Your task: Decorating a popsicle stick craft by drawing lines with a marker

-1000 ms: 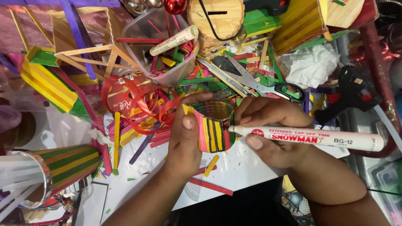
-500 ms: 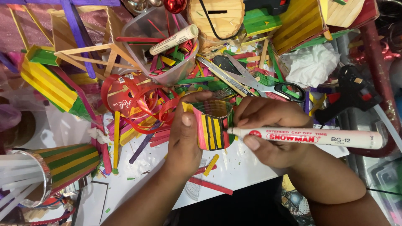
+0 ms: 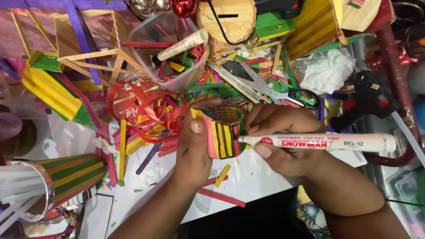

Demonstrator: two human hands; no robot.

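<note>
On the far left of the desk (image 3: 261, 177) lies a stick-covered cup (image 3: 71, 175) on its side, striped green and yellow, with a shiny rim. Far behind it sits a yellow and green stick box (image 3: 53, 90). Next comes a spool of red ribbon (image 3: 137, 104), its loose curls spilling toward your hands. Behind the ribbon stands a clear plastic tub (image 3: 177, 53) full of coloured stick bits, with a white marker (image 3: 181, 44) lying across its top.

Your left hand (image 3: 192, 148) is wrapped tight around a small round stick holder (image 3: 223, 132). Your thumb presses on its near side and your fingers curl over the far rim. The holder is made of pink, yellow, green and red sticks with black lines. It is held just above the desk, in the middle, between your two hands.

Your right hand (image 3: 283, 141) is pinched shut on a white paint marker (image 3: 318, 142). The tip touches the right side of the holder, and the long body points off to the right.

Behind your right hand lie scissors (image 3: 274, 88) with green and black handles. Further right sits a crumpled white tissue (image 3: 327, 71), then a black glue gun (image 3: 367, 99).
</note>
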